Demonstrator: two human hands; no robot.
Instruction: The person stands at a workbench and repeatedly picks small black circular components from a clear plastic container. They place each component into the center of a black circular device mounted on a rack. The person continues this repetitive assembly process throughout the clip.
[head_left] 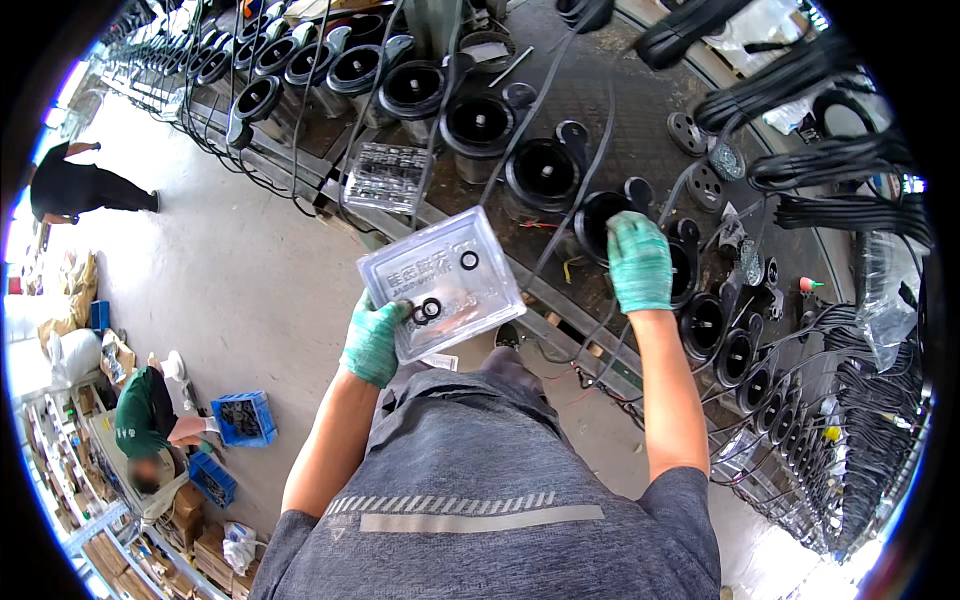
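Note:
My left hand (372, 342), in a green knit glove, grips the near left edge of a clear plastic tray (490, 285), thumb over its rim. Inside the tray, small black rubber rings (469, 260) lie apart, one alone at the far right and a couple close to my thumb. Over at the bench, my right hand (640, 262), gloved alike, reaches over a round black pump housing (597, 222) with a threaded-looking open top. Its fingers are bunched and point down into the opening; whatever is between the fingertips is hidden.
A long row of similar black housings (478, 122) with cables runs along the dark workbench (600, 100). A clear box of small metal parts (387, 178) sits at its edge. Bundled black cables (800, 80) hang at right. Two people are at left, near blue crates (243, 418).

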